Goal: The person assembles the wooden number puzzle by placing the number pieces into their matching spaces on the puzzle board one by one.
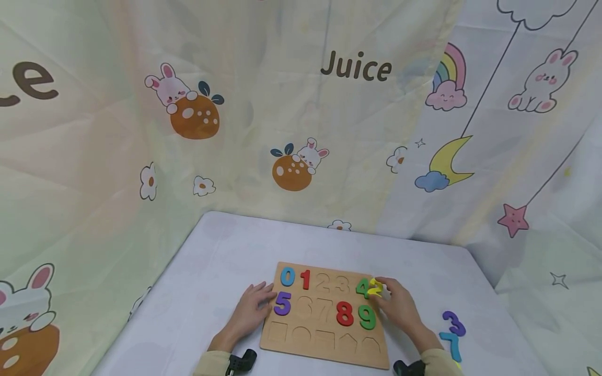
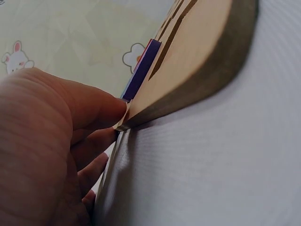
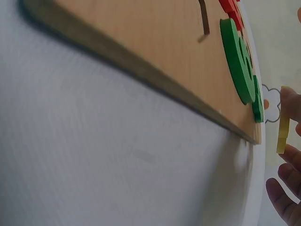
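A wooden number board lies on the table, with 0, 1, 4, 5, 8 and 9 seated in it and outlines bare for 2, 3, 6 and 7. The right hand pinches a yellow number 2 above the board's right edge, beside the green 4. In the right wrist view the yellow piece is seen edge-on between thumb and fingers. At the board's left edge, near the purple 5, the left hand touches the wood with extended fingers; its thumb rests at the edge in the left wrist view.
To the right of the board lie a purple 3, a light blue 7 and a bit of a yellow piece mostly hidden by the right sleeve. A printed curtain hangs behind the white table.
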Tool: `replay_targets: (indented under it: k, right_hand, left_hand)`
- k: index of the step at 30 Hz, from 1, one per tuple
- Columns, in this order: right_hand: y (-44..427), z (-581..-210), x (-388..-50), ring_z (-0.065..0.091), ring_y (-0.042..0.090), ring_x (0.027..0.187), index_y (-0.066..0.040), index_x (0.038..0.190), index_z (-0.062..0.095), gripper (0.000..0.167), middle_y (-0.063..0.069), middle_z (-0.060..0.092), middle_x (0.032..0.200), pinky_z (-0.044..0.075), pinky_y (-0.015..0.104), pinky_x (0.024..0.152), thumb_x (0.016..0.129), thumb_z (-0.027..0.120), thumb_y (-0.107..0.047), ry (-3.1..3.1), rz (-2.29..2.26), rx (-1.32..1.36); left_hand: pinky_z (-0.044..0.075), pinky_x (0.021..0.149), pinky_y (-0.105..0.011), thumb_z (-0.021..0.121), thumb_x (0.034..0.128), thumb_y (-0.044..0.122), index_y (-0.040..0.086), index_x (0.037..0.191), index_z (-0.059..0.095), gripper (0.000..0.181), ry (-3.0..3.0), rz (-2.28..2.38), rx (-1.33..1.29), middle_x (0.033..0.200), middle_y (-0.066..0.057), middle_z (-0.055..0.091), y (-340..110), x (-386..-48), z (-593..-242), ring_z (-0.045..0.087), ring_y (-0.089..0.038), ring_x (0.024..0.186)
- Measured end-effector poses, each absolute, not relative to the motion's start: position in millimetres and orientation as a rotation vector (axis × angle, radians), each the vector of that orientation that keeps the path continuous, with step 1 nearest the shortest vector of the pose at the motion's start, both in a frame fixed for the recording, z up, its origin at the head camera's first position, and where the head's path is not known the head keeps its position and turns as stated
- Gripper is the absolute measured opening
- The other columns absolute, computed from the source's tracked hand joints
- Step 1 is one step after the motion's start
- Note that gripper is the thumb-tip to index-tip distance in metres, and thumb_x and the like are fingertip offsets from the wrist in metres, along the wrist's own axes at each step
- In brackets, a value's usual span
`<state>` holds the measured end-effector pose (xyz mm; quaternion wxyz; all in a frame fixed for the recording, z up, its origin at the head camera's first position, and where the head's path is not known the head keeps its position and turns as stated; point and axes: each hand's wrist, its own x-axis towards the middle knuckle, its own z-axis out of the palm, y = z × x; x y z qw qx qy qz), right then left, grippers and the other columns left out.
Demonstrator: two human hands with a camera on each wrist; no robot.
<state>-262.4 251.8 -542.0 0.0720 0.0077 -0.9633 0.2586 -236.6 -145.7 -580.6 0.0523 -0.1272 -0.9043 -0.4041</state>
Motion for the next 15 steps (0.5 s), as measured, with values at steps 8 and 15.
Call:
replay_targets:
  k: [8,15]
  right_hand:
    - [239,-543,-262,0.053,0.039,0.122,-0.007,0.134,0.054,0.060,0.017,0.055,0.135,0.051,0.054,0.097,0.083,0.079,-0.026,-2.881,0.801,0.062]
    - [229,-540,-259,0.052,0.037,0.124,-0.007,0.132,0.056,0.058,0.015,0.057,0.134,0.049,0.055,0.099,0.081,0.080,-0.023,-2.857,0.822,0.118]
  left_hand:
    - [0.016,0.120,-0.053,0.066,0.0879,0.009,0.007,0.120,0.069,0.033,-2.747,-1.244,-0.382,0.141,-0.005,0.055,-146,-237,-582,0.038,-0.031,0.140]
    - [0.016,0.120,-0.053,0.066,0.0877,0.009,0.008,0.120,0.069,0.033,-2.756,-1.239,-0.379,0.141,-0.005,0.055,-146,-237,-582,0.038,-0.031,0.140]
